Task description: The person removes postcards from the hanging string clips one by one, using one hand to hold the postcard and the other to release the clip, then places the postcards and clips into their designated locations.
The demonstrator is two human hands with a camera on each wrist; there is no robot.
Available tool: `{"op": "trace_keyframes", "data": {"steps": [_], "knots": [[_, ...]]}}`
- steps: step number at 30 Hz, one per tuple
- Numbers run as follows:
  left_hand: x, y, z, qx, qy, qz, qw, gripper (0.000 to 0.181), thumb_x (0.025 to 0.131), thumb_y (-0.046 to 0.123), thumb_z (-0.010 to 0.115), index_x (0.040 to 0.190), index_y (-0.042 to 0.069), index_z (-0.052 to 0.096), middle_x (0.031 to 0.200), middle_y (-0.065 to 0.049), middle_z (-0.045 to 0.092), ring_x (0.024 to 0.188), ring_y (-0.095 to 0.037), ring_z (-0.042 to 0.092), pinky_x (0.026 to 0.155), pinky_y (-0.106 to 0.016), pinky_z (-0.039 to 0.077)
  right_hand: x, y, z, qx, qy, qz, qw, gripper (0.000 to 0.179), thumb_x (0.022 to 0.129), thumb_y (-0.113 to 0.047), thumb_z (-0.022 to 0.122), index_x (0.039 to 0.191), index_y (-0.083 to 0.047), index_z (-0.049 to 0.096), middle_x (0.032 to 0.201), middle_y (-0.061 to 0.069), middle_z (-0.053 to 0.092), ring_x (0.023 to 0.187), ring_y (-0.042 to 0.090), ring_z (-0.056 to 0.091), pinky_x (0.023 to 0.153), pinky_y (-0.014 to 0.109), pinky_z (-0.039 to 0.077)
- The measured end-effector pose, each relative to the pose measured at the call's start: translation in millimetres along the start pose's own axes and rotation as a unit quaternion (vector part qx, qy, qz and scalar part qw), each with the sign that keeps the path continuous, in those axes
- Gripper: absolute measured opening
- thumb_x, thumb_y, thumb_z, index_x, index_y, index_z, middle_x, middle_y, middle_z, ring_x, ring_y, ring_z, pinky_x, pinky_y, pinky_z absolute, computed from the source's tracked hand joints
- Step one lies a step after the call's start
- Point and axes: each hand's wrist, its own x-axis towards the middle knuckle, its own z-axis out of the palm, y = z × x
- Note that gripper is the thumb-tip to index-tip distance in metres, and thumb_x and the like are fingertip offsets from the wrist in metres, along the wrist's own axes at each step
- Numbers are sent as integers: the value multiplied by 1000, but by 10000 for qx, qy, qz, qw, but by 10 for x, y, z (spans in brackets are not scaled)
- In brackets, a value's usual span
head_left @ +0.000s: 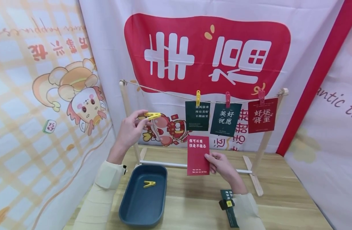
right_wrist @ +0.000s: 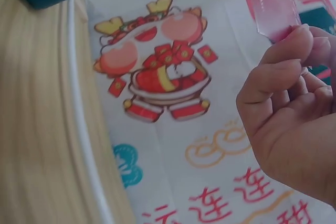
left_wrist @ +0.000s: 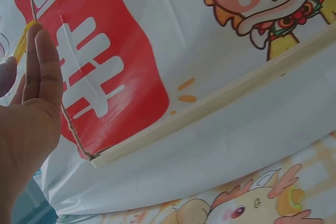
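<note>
Between thumb and fingers my left hand [head_left: 131, 129] pinches a yellow clothespin [head_left: 153, 115], held up near the left part of the string [head_left: 164, 93]. The left wrist view shows the same clothespin [left_wrist: 21, 45] partly behind the fingers. My right hand [head_left: 221, 166] grips a red card [head_left: 198, 156] by its right edge, upright, below the hanging cards. On the string hang a green card [head_left: 197, 119] under a yellow clothespin [head_left: 198, 98], another green card [head_left: 226, 123] under a red clothespin [head_left: 228, 99], and a red card [head_left: 262, 119] under a red clothespin [head_left: 261, 96].
A dark blue tray [head_left: 142, 209] stands at the front left with one yellow clothespin [head_left: 149, 184] inside. A green card [head_left: 231, 214] lies under my right forearm. Wooden posts [head_left: 125, 102] hold the string, joined low by a white rod [head_left: 164, 164]. Printed cloth hangs behind.
</note>
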Motion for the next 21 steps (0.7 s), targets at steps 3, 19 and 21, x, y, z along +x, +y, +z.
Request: {"op": "trace_keyframes", "data": {"steps": [3, 19, 21], "knots": [[-80, -80, 37, -217, -104, -74, 9997, 34, 100, 14, 56, 132, 6, 52, 121, -15, 63, 87, -24, 74, 69, -19, 57, -51, 102, -93, 172, 70, 64, 9998, 34, 94, -41, 63, 92, -8, 58, 61, 0, 55, 53, 12, 51, 57, 21, 47], [-449, -437, 134, -511, -562, -782, 9940, 31, 103, 13, 48, 133, 5, 44, 130, -22, 59, 86, -25, 73, 70, -27, 59, -297, 587, -472, 519, 617, 805, 9935, 45, 92, -46, 63, 112, -6, 61, 60, -2, 53, 53, 10, 53, 59, 21, 49], [-491, -481, 156, -443, -676, -830, 9933, 31, 102, 13, 50, 131, 4, 44, 127, -23, 60, 87, -25, 73, 70, -29, 59, -317, 637, -492, 472, 666, 904, 9926, 47, 92, -48, 63, 112, -5, 61, 60, -2, 53, 54, 10, 54, 60, 21, 50]]}}
